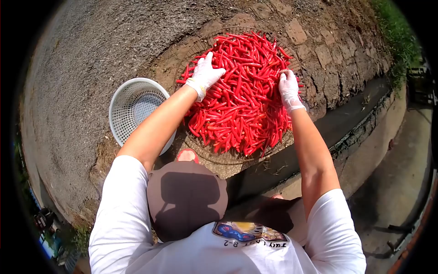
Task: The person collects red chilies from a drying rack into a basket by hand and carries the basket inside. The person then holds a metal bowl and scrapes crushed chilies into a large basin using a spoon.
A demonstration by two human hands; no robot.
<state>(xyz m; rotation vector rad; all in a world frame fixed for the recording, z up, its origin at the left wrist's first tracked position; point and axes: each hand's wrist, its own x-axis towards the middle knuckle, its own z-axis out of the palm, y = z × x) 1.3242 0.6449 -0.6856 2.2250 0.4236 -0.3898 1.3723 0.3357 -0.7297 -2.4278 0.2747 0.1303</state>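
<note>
A broad heap of red chili peppers (237,105) lies spread over a round wire rack (219,157) on the ground in front of me. On the heap's upper left side rests my left hand (205,75), in a thin white glove, its thumb held apart from the fingers. At the right edge of the rack is my right hand (290,90), gloved too. Its fingers are curled together against the chilies, and whatever they hold is hidden.
A grey perforated plastic basket (117,102) stands left of the rack, beneath my left forearm. Gravel (91,55) stretches to the left. A dark ditch (340,123) runs along the right, with a concrete strip (383,150) beyond it. Grass (394,36) grows at upper right.
</note>
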